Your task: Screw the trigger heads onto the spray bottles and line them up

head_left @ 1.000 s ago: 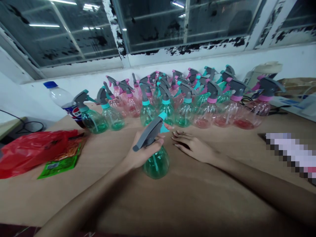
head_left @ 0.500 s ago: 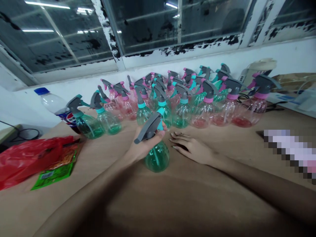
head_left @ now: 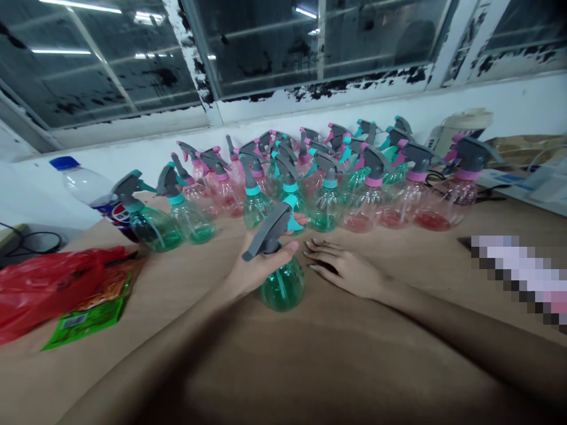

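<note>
on the table (head_left: 354,366), left hand (head_left: 261,265) clamps a green spray bottle (head_left: 282,288) (upright, nozzle (head_left: 248,256) aimed left), right hand (head_left: 343,268) flat.

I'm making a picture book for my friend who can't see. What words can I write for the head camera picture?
A person's left hand grips a green plastic spray bottle near its top, while the right hand lies open on the brown table beside it. Behind them stand rows of green and pink spray bottles.
</note>
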Motion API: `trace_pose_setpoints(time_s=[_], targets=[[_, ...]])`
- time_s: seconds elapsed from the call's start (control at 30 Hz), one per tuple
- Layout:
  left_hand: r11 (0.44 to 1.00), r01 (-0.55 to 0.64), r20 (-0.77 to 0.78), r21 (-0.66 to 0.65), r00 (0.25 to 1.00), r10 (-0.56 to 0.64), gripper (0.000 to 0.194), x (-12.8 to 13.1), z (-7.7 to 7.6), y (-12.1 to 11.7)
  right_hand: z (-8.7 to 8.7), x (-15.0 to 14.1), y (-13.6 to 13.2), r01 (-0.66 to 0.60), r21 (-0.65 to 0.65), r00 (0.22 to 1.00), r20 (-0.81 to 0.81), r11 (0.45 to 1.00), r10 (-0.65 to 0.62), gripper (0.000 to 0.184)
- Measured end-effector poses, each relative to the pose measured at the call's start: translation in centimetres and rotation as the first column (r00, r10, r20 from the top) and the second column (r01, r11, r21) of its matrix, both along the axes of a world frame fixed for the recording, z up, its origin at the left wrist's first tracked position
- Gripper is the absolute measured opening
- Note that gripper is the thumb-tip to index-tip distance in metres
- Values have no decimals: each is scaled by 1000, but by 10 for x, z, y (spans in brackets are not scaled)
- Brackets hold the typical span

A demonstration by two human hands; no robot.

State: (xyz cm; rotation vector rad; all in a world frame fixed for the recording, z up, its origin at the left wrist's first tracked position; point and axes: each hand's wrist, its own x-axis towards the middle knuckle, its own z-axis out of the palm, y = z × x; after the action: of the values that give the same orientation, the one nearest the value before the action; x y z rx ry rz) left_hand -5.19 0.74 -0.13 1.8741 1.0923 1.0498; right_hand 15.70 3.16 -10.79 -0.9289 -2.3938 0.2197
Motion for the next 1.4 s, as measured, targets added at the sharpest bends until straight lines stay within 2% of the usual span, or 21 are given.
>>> trace_pose_setpoints(time_s=[0.37, 0.57, 0.8, 1.03, 1.4], targets=[[998, 57, 9, 42, 998, -58, 36, 1, 1, 0, -1, 0, 0, -4, -6, 999, -35, 1000, 4, 38], [999, 24, 11, 21, 1000, -24, 27, 0, 0, 1, -2, 1, 2, -17, -4, 1000, -12, 1000, 17, 38], [997, 46, -79, 64, 996, -41, 18, 7, 5, -15, -3, 1, 2, -30, -20, 999, -36, 999, 29, 37], [992, 91, 29, 84, 995, -94, 37, 15, 4, -18, -3, 1, 2, -10, -23, 1000, 8, 1000, 11, 37], [992, 102, 54, 78, 993, -107, 44, 14, 3, -19, -1, 1, 1, -7, -18, 999, 34, 1000, 7, 37]])
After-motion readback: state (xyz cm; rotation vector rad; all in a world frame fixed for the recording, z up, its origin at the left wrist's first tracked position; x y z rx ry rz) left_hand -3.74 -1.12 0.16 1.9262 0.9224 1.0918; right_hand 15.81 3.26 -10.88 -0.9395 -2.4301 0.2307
